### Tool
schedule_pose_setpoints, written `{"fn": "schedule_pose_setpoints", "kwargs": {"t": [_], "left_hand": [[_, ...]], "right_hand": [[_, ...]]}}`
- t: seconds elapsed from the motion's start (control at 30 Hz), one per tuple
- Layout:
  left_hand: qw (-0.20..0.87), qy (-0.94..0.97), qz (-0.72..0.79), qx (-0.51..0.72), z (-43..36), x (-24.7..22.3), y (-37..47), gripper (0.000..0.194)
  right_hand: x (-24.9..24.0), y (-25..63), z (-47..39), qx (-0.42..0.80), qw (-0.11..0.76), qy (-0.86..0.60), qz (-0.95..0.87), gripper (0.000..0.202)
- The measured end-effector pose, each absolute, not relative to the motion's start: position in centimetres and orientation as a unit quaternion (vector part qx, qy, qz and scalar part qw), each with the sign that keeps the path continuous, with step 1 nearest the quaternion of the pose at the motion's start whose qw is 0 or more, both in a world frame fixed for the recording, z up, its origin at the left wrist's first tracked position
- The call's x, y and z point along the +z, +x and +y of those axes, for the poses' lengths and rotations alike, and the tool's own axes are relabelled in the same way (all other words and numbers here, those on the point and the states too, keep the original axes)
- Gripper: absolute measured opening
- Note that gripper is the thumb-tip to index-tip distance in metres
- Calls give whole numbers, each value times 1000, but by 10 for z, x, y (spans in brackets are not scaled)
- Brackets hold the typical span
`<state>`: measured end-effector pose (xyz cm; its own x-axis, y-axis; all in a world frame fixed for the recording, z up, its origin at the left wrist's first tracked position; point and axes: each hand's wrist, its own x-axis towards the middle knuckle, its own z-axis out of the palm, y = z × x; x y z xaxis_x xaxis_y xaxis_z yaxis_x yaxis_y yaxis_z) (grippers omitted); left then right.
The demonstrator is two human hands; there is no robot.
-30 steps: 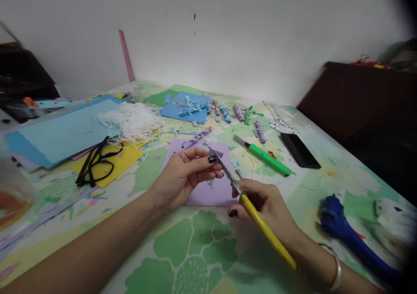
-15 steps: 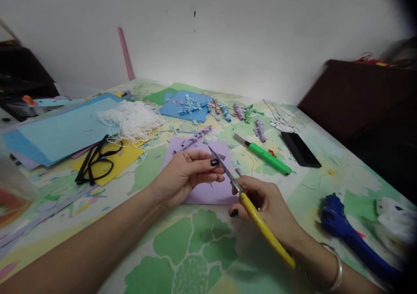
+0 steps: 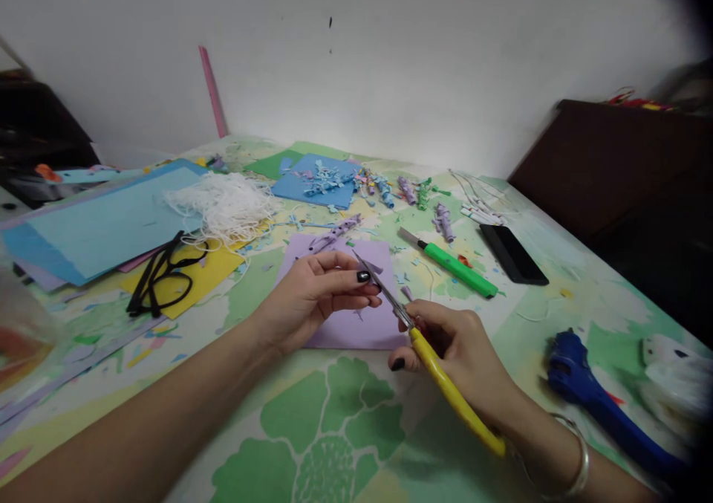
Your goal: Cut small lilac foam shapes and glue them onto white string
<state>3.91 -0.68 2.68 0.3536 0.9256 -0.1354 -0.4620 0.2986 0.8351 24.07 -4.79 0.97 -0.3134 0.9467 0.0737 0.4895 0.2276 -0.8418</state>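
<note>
My left hand (image 3: 328,291) pinches a small purple piece of foam sheet (image 3: 372,267) between thumb and fingers; most of it is hidden behind them. In my right hand (image 3: 451,339) is a pair of scissors (image 3: 445,384) with yellow handles. Their blades point up and left, right beside the pinched piece and my left fingertips. Whether the blades touch the piece I cannot tell. Beneath both hands lies a square purple sheet (image 3: 334,336) with tiny scraps on it. A rolled purple piece with dark spots (image 3: 337,232) rests across its far edge.
Right of the sheet lie a green box cutter (image 3: 460,269), a black phone (image 3: 512,254) and a blue glue gun (image 3: 601,403). To the left are black glasses (image 3: 167,280), white string (image 3: 223,202) and blue sheets (image 3: 116,221). Small rolled figures (image 3: 444,222) and scraps lie farther back.
Both hands keep nearly the same pose, with the scissors still beside the purple piece. The whole view has shifted very slightly.
</note>
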Motion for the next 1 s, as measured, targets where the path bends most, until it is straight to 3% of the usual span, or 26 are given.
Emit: {"fn": "schedule_pose_setpoints", "kwargs": {"t": [1.0], "left_hand": [[715,394,353,457,-8,27,40,16]], "right_hand": [[10,238,-48,346,300,-508,-730,40]]}}
